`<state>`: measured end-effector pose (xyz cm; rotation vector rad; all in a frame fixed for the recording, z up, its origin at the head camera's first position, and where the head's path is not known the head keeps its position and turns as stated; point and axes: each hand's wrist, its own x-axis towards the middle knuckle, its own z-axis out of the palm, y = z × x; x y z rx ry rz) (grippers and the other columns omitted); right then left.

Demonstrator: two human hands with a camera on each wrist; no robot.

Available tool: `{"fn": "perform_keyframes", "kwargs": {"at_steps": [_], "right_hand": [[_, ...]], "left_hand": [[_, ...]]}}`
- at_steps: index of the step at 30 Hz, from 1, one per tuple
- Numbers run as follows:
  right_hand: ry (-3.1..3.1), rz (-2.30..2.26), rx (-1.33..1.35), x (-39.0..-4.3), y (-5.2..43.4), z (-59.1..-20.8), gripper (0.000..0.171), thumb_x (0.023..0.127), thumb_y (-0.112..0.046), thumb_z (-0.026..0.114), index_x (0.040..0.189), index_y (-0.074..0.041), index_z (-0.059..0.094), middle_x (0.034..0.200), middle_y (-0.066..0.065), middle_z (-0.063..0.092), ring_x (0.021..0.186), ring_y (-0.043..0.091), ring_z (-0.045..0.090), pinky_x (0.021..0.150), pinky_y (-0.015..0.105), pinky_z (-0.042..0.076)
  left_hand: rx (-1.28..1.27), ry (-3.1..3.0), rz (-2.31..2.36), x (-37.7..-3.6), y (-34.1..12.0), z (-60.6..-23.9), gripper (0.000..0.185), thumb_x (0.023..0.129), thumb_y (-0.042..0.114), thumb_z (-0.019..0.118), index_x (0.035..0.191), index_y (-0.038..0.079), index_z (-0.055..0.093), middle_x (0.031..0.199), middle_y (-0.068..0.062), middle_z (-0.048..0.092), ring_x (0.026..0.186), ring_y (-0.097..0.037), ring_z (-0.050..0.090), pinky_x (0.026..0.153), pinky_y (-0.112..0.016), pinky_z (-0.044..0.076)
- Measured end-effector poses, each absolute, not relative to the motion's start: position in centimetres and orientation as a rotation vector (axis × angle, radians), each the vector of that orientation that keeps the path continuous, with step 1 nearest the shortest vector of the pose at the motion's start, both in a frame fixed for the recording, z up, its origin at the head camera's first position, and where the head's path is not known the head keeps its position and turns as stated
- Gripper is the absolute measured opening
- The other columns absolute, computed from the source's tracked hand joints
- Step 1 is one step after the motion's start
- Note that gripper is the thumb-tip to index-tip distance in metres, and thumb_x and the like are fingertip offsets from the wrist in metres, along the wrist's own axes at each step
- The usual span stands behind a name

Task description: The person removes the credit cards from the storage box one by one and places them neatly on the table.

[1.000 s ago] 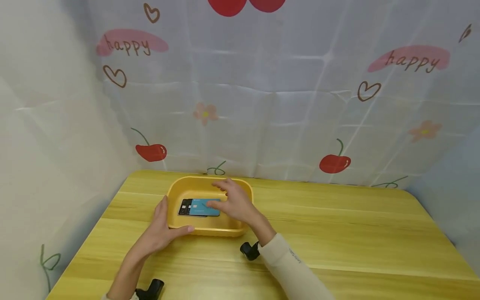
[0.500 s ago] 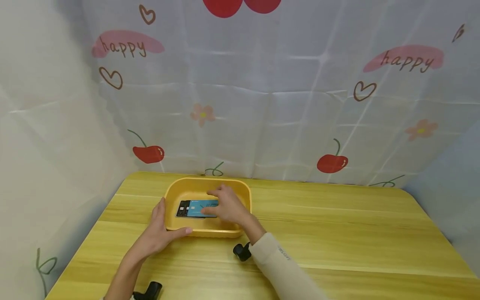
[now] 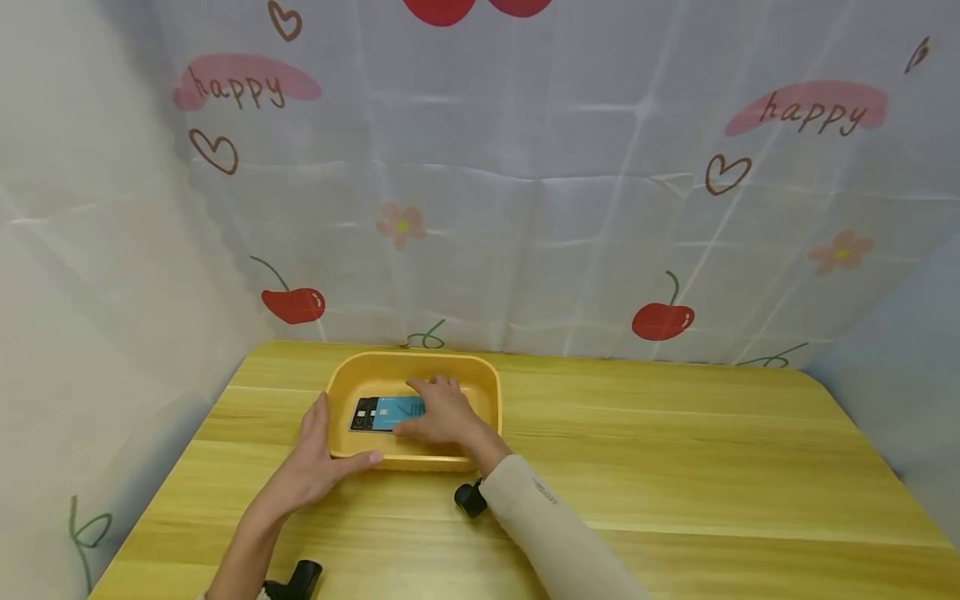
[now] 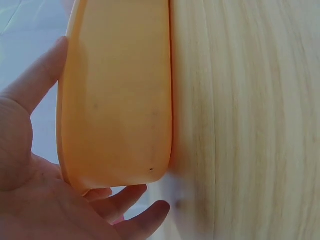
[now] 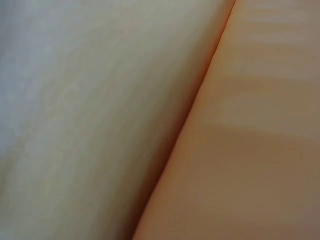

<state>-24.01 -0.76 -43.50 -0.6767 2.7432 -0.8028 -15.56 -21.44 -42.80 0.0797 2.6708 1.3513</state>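
Yellow tray (image 3: 491, 385) sits on the table (image 3: 675, 450), long axis left-right. Inside: blue card (image 3: 396, 411) on a black card (image 3: 363, 414), both flat, long axis left-right along the tray. Left hand (image 3: 315, 462), fingers spread, cups the tray's near-left corner. Right hand (image 3: 442, 412) lies over the blue card's right end, fingers loosely curved; can't tell if it pinches. Since 1 s ago the right hand has dropped onto the cards; tray and left hand unchanged.
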Motion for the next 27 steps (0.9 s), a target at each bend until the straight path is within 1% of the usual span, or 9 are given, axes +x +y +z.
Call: {"fn": "perform_keyframes", "kwargs": {"at_steps": [6, 13, 16, 20, 27], "right_hand": [[2.737, -0.766, -0.657, -24.46, -0.79, -43.46, 0.076, 0.082, -0.042, 0.08, 0.144, -0.01, 0.051, 0.133, 0.012, 0.051, 0.113, 0.025, 0.043, 0.097, 0.04, 0.04], [2.798, -0.682, -0.645, -24.39, -1.03, -43.84, 0.066, 0.079, -0.042, 0.081, 0.134, -0.011, 0.062, 0.119, 0.007, 0.051, 0.104, 0.021, 0.041, 0.089, 0.035, 0.039], [2.838, -0.62, -0.647, -24.34, -1.19, -43.97, 0.062, 0.08, -0.041, 0.082, 0.132, -0.012, 0.064, 0.119, 0.007, 0.051, 0.103, 0.022, 0.041, 0.089, 0.035, 0.04], [2.863, -0.558, -0.654, -24.22, -1.34, -43.97, 0.061, 0.082, -0.039, 0.081, 0.133, -0.012, 0.062, 0.12, 0.008, 0.05, 0.104, 0.023, 0.041, 0.089, 0.037, 0.04], [2.865, -0.556, -0.641, -23.97, -1.38, -43.92, 0.06, 0.082, -0.038, 0.08, 0.133, -0.012, 0.062, 0.122, 0.007, 0.05, 0.104, 0.022, 0.042, 0.091, 0.037, 0.041]], "left_hand": [[0.082, 2.684, 1.335, -15.53, -21.51, -42.64, 0.128, 0.082, 0.042, 0.08, 0.151, -0.007, -0.015, 0.156, -0.034, -0.007, 0.142, -0.051, 0.006, 0.111, -0.064, 0.014], [0.085, 2.691, 1.326, -15.48, -21.54, -42.64, 0.127, 0.082, 0.042, 0.08, 0.152, -0.007, -0.014, 0.156, -0.033, -0.006, 0.142, -0.049, 0.008, 0.111, -0.064, 0.015], [0.089, 2.694, 1.326, -15.51, -21.57, -42.69, 0.128, 0.081, 0.043, 0.08, 0.152, -0.007, -0.014, 0.156, -0.033, -0.005, 0.142, -0.049, 0.009, 0.111, -0.064, 0.016], [0.091, 2.695, 1.321, -15.6, -21.6, -42.7, 0.129, 0.081, 0.044, 0.08, 0.151, -0.007, -0.015, 0.156, -0.033, -0.006, 0.142, -0.049, 0.009, 0.111, -0.064, 0.016], [0.083, 2.681, 1.323, -15.56, -21.56, -42.73, 0.129, 0.081, 0.044, 0.08, 0.151, -0.007, -0.016, 0.156, -0.033, -0.008, 0.142, -0.049, 0.006, 0.111, -0.064, 0.015]]}}
